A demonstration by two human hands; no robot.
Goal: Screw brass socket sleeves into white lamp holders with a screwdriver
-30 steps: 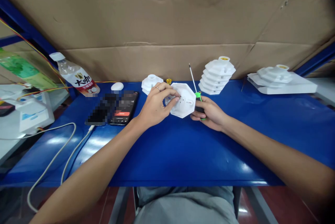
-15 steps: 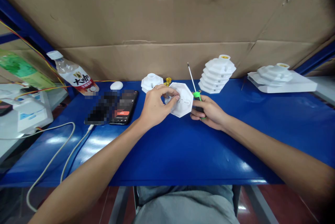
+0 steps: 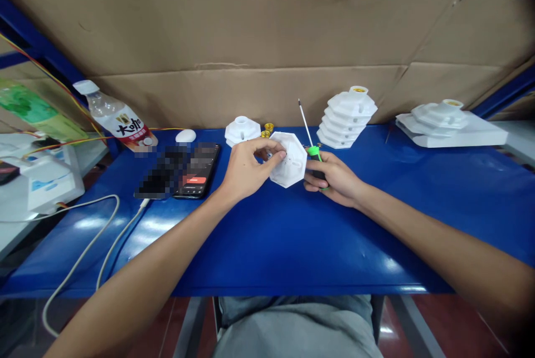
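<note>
My left hand [image 3: 249,165] grips a white octagonal lamp holder [image 3: 295,167] above the table, its hollow underside turned toward me. The thumb and a fingertip press near the middle of that underside; whether a small part sits between them I cannot make out. Beside its right edge, my right hand [image 3: 334,177] is closed around the black and green handle of a screwdriver [image 3: 314,153], whose shaft points up and away. Behind the left hand stand another white lamp holder [image 3: 241,131] and a few brass screw shells [image 3: 267,130].
A stack of white lamp holders [image 3: 348,118] stands at the back; more lie on a white box [image 3: 480,134] at right. On the left are two phones [image 3: 199,171], a white oval object [image 3: 185,135], a drink bottle [image 3: 121,118] and a charging cable [image 3: 119,235] on the blue table [image 3: 292,246].
The lamp holder has shifted slightly to the left with my left hand, leaving a little more of the screwdriver handle showing. My right hand has hardly moved.
</note>
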